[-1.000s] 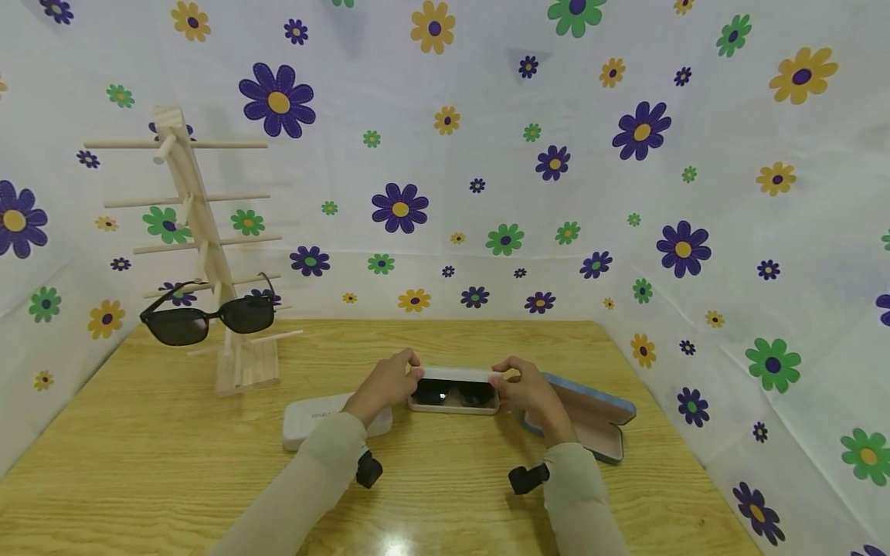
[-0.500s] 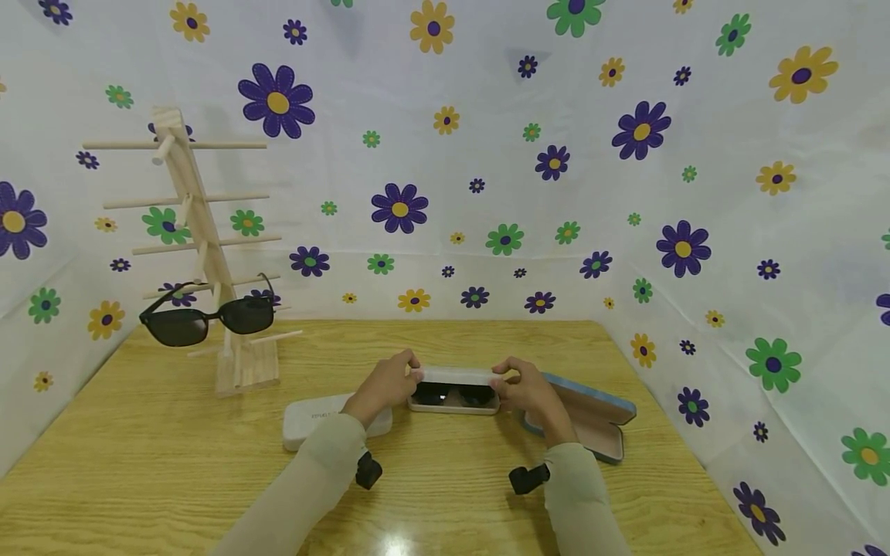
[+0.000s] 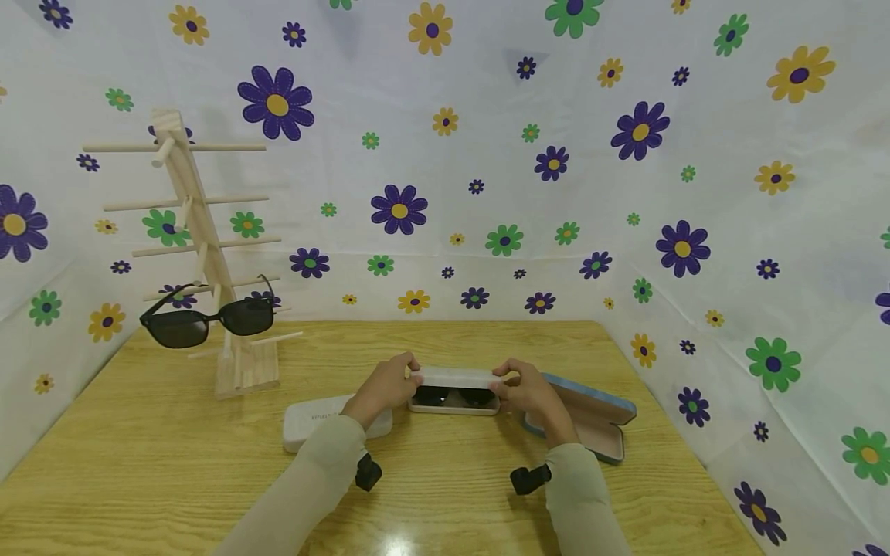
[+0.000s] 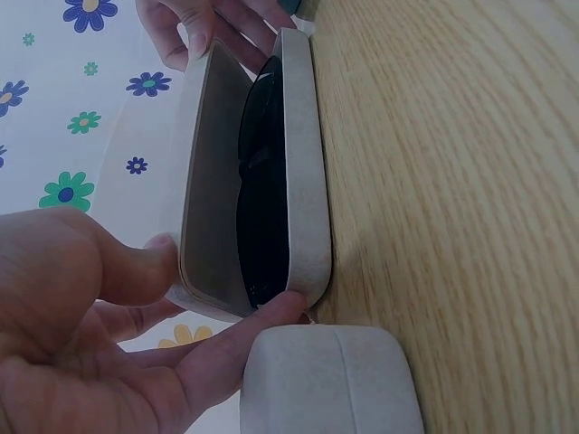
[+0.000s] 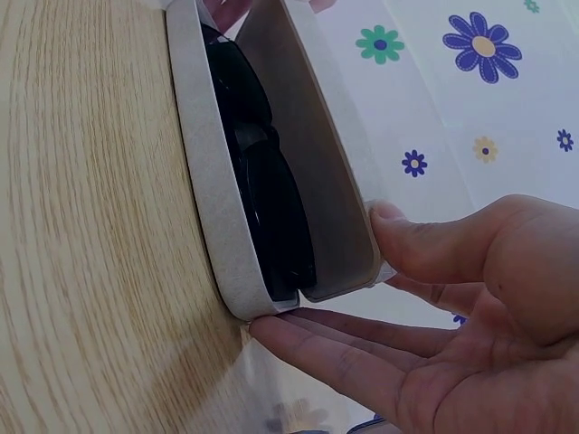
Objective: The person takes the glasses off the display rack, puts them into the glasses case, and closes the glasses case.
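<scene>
A light grey glasses case (image 3: 455, 410) stands partly open on the table, between both hands. Dark sunglasses (image 4: 262, 194) lie inside it, lenses showing under the raised lid (image 5: 312, 154). At the case's left end my left hand (image 3: 384, 388) grips the lid, thumb on its front edge and fingers against the end of the case. The same hold is repeated at the right end by my right hand (image 3: 526, 390), whose thumb (image 5: 421, 244) presses the lid's edge. Close by the left hand lies a second, closed light grey glasses case (image 3: 306, 423), partly hidden by that arm.
Behind the right hand an open blue glasses case (image 3: 603, 432) lies partly hidden. At the back left stands a wooden glasses rack (image 3: 191, 177), with black sunglasses (image 3: 246, 315) hung low on it. Flower-printed cloth walls (image 3: 480, 108) enclose the wooden table (image 3: 445, 494).
The lid of the case between my hands has tilted slightly further down and forward, narrowing the opening. Both hands keep their hold and have barely moved.
</scene>
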{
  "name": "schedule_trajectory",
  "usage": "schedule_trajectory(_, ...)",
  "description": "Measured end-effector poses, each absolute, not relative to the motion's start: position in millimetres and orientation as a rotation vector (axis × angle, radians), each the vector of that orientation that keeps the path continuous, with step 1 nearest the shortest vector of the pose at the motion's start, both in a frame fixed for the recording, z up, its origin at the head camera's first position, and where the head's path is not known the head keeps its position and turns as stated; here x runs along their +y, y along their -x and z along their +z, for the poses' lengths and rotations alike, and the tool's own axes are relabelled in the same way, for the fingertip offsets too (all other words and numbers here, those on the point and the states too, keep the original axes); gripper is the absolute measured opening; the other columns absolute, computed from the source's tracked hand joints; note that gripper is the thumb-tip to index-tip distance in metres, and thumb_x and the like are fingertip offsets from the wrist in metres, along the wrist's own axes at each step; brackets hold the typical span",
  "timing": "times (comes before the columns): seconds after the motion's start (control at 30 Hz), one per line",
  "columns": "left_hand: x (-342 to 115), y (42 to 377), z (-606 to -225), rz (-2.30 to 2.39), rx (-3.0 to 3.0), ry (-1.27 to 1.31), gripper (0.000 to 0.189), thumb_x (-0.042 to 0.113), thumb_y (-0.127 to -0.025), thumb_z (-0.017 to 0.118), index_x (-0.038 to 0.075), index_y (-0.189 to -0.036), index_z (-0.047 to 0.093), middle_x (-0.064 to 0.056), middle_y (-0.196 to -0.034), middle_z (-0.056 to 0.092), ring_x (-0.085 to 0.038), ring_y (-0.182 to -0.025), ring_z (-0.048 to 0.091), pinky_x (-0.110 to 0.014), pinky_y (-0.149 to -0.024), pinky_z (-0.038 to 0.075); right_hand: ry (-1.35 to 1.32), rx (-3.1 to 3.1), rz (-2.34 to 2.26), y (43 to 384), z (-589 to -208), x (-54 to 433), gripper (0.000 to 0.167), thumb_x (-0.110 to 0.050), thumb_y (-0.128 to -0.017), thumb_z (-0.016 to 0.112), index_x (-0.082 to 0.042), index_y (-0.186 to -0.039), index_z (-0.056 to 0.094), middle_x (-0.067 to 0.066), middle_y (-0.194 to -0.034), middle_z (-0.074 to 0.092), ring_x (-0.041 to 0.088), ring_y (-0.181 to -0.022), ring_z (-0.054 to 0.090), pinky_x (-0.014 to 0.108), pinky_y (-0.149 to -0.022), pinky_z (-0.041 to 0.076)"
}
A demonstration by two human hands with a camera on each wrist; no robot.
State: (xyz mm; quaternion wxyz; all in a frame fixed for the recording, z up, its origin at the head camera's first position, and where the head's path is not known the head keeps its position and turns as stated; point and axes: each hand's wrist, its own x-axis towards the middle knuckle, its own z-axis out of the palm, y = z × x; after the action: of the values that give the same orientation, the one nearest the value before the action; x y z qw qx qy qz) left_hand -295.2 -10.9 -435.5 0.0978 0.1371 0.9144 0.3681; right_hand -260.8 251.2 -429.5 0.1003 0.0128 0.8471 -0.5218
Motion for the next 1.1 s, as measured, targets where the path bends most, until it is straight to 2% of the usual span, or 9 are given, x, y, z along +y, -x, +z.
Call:
schedule_trajectory(0.23,-11.2,295.8,-436.7,1.088,2.704,-0.408,0.021,0.017,-0.105,0.059,0.005,-0.122,0.061,0.000,-0.070,0.053,-0.012,-0.057,0.037,-0.026,-0.057,0.033,-0.033,2.503,-1.531,259.9,-429.1,251.4,0.022,-0.006,-0.105,0.058,0.002,-0.125,0.054,0.030,-0.120,0.064,0.040,-0.093,0.071,0.050,-0.087,0.060)
schedule_trajectory(0.67,-11.5,295.9,-436.6,1.092,2.708,-0.411,0.022,0.017,-0.104,0.059,0.005,-0.122,0.062,-0.001,-0.071,0.055,-0.012,-0.057,0.038,-0.026,-0.057,0.033,-0.042,2.529,-1.502,261.1,-428.6,251.2,0.021,-0.006,-0.105,0.058,0.001,-0.124,0.056,0.029,-0.120,0.066,0.035,-0.089,0.074,0.047,-0.085,0.061)
schedule_trajectory(0.87,-11.4,296.0,-437.2,1.100,2.704,-0.400,0.023,0.017,-0.103,0.061,0.005,-0.123,0.062,0.000,-0.069,0.051,-0.013,-0.059,0.038,-0.026,-0.057,0.033,-0.023,2.544,-1.481,260.5,-428.9,251.7,0.021,-0.006,-0.105,0.058,0.001,-0.124,0.056,0.030,-0.121,0.066,0.034,-0.090,0.075,0.049,-0.087,0.061)
schedule_trajectory(1.1,-12.1,294.8,-436.7,1.111,2.692,-0.398,0.023,0.017,-0.102,0.064,0.005,-0.122,0.063,-0.003,-0.079,0.058,-0.014,-0.064,0.044,-0.027,-0.060,0.037,0.002,2.546,-1.484,260.6,-431.0,252.9,0.021,-0.004,-0.104,0.058,0.002,-0.124,0.056,0.029,-0.119,0.067,0.035,-0.089,0.074,0.049,-0.087,0.061)
